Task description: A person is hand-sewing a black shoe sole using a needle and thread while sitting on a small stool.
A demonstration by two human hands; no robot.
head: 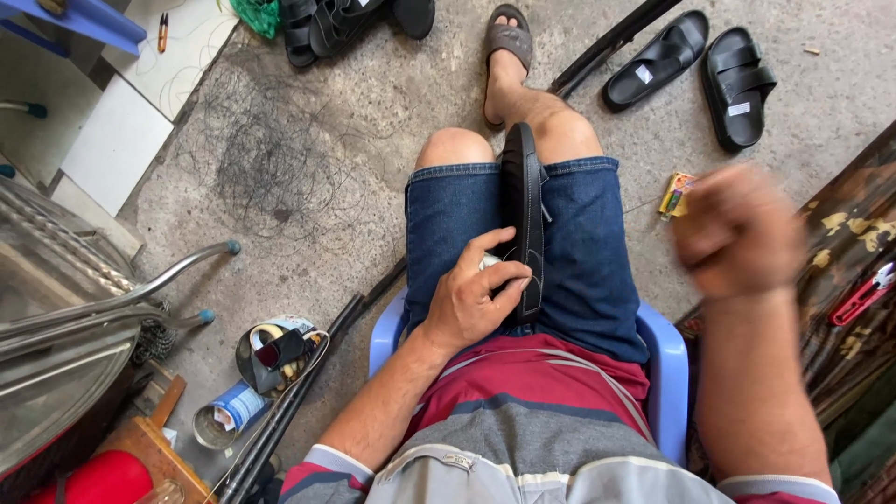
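Observation:
I sit on a blue plastic chair (665, 364) in denim shorts. A black sandal (523, 201) stands wedged on edge between my thighs. My left hand (476, 297) rests on its near end, fingers curled on the sole, with a small pale object partly hidden beneath the fingers. My right hand (739, 231) is raised at the right, blurred by motion, fingers closed in a fist. Whether it pinches anything is not visible.
A pair of black sandals (700, 70) lies on the concrete ahead, more sandals (336, 23) at the top. A small yellow packet (676, 194) lies by my right knee. Tins of tools (271, 355) and a metal stool frame (121, 299) stand left. Red clippers (863, 294) rest on a board right.

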